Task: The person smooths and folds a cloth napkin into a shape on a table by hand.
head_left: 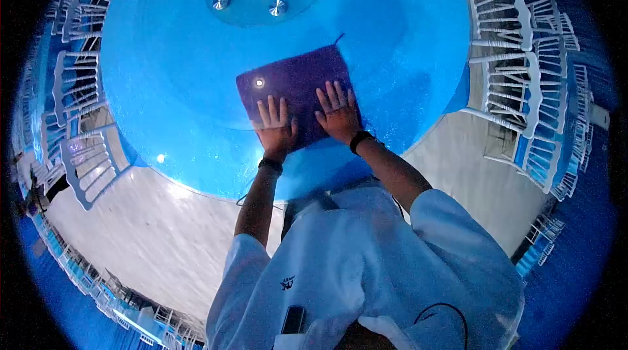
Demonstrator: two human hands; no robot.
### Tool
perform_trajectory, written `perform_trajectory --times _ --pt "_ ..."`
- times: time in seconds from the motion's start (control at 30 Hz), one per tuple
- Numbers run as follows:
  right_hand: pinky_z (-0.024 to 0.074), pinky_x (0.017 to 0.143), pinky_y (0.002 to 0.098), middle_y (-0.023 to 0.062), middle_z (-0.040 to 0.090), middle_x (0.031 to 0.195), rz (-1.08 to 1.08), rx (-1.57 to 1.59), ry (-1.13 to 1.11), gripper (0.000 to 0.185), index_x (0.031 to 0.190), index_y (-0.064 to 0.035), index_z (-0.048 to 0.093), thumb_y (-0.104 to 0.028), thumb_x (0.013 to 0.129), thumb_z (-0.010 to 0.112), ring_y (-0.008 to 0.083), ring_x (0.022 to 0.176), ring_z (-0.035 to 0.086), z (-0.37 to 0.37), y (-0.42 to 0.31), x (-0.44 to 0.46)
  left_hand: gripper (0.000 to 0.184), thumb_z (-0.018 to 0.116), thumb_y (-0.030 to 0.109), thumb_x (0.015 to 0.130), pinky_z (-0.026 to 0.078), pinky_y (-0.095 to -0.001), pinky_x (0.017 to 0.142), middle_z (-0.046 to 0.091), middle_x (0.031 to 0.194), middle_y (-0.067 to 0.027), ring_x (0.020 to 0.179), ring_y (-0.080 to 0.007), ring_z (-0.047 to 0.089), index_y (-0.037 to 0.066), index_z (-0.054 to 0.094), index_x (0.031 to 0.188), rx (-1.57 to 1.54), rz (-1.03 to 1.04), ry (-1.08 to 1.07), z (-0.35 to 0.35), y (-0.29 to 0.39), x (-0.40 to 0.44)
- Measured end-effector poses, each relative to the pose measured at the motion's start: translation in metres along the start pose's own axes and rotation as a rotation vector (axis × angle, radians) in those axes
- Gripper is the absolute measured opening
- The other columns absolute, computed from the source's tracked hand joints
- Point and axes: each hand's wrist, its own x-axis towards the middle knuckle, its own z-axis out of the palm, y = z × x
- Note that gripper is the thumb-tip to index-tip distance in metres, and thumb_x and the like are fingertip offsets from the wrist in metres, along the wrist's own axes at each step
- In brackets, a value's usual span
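A dark purple cloth [301,82], folded into a rough rectangle, lies on the round blue table [163,75] near its front edge. My left hand [275,125] rests flat on the cloth's lower left part, fingers spread. Flat on its right part is my right hand [338,112], its fingers also spread and pointing away from me. Neither hand grips anything. A small bright spot shows on the cloth's upper left. One corner of the cloth ends in a thin dark strand at the upper right.
A round glass turntable [248,13] with a metal centre and several small metal knobs stands at the table's far part. White chairs [513,16] line the right side, and more white chairs [85,167] stand at the left. Pale floor [150,232] shows below the table.
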Motion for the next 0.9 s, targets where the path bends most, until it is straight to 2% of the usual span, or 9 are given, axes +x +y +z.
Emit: perform_trajectory --times 0.27,0.37,0.43,0.57,0.63,0.67,0.73,0.83,0.9 --pt "0.0162 0.106 0.0581 0.0186 0.021 0.147 -0.044 -0.025 -0.08 0.06 0.142 -0.0087 0.026 -0.035 0.092 0.046 0.0366 0.136 0.019 0.0 0.01 -0.033 0.063 0.044 0.041 0.089 0.016 -0.0678 0.099 0.021 0.148 -0.0174 0.137 -0.039 0.016 0.008 0.029 0.141 0.055 -0.07 0.01 0.0 0.008 -0.03" --pt "0.0172 0.106 0.0577 0.0196 0.02 0.147 0.0 -0.045 -0.183 0.06 0.141 -0.0074 0.027 -0.035 0.092 0.046 0.0367 0.136 0.02 -0.011 0.009 -0.052 0.065 0.041 0.043 0.09 0.017 -0.0679 0.098 0.018 0.149 -0.0172 0.138 -0.0388 0.013 0.006 0.028 0.141 0.056 -0.094 -0.046 -0.002 0.014 -0.042" --pt "0.0178 0.106 0.0577 0.0198 0.021 0.147 -0.021 -0.04 -0.162 0.059 0.141 -0.0072 0.027 -0.034 0.092 0.046 0.0369 0.136 0.02 -0.01 0.009 -0.072 0.065 0.042 0.042 0.089 0.019 -0.0677 0.097 0.018 0.149 -0.0168 0.138 -0.039 0.013 0.005 0.028 0.14 -0.038 -0.143 -0.217 -0.012 0.018 -0.053" --pt "0.0188 0.106 0.0576 0.0201 0.021 0.146 -0.017 -0.091 -0.15 0.06 0.141 -0.0065 0.027 -0.034 0.091 0.046 0.0372 0.136 0.019 0.012 0.011 -0.11 0.065 0.044 0.041 0.088 0.021 -0.0675 0.097 0.018 0.15 -0.0152 0.138 -0.0383 0.014 0.006 0.029 0.14 -0.102 -0.082 -0.167 -0.014 0.022 -0.087" --pt "0.019 0.106 0.0573 0.0202 0.021 0.146 -0.015 -0.121 -0.151 0.06 0.141 -0.0063 0.027 -0.035 0.091 0.046 0.037 0.136 0.019 0.012 0.006 -0.117 0.069 0.046 0.041 0.088 0.025 -0.0671 0.097 0.009 0.153 -0.0101 0.14 -0.0352 0.009 0.011 0.021 0.144 -0.067 -0.098 -0.333 -0.016 0.025 -0.097" --pt "0.0192 0.106 0.0571 0.0202 0.021 0.146 -0.003 -0.139 -0.161 0.061 0.141 -0.0061 0.026 -0.036 0.091 0.045 0.0368 0.136 0.019 0.014 0.004 -0.119 0.069 0.046 0.041 0.088 0.025 -0.0671 0.097 0.009 0.153 -0.0101 0.14 -0.0352 0.009 0.011 0.021 0.144 -0.073 -0.106 -0.325 -0.012 0.023 -0.099" --pt "0.0194 0.106 0.057 0.0205 0.021 0.146 0.017 -0.128 -0.158 0.06 0.141 -0.0059 0.027 -0.036 0.092 0.044 0.0368 0.136 0.019 0.002 -0.008 -0.107 0.065 0.046 0.036 0.09 0.024 -0.0678 0.097 0.009 0.153 -0.0088 0.14 -0.034 0.009 0.013 0.02 0.145 0.09 0.012 -0.245 -0.004 0.01 -0.099" --pt "0.0194 0.106 0.0569 0.0215 0.021 0.146 0.023 -0.103 -0.121 0.059 0.141 -0.0053 0.027 -0.035 0.093 0.042 0.0371 0.136 0.019 0.001 -0.024 -0.082 0.064 0.046 0.034 0.091 0.022 -0.0685 0.098 0.008 0.153 -0.0054 0.14 -0.033 0.009 0.017 0.018 0.146 0.006 -0.011 -0.276 -0.006 -0.006 -0.086" --pt "0.0193 0.106 0.057 0.0221 0.021 0.146 -0.01 -0.085 -0.086 0.058 0.141 -0.005 0.027 -0.034 0.093 0.041 0.0373 0.136 0.019 0.007 -0.036 -0.075 0.065 0.048 0.035 0.087 0.024 -0.0677 0.097 0.013 0.152 -0.0064 0.139 -0.0355 0.01 0.014 0.024 0.143 -0.016 -0.006 -0.18 -0.002 -0.019 -0.089"
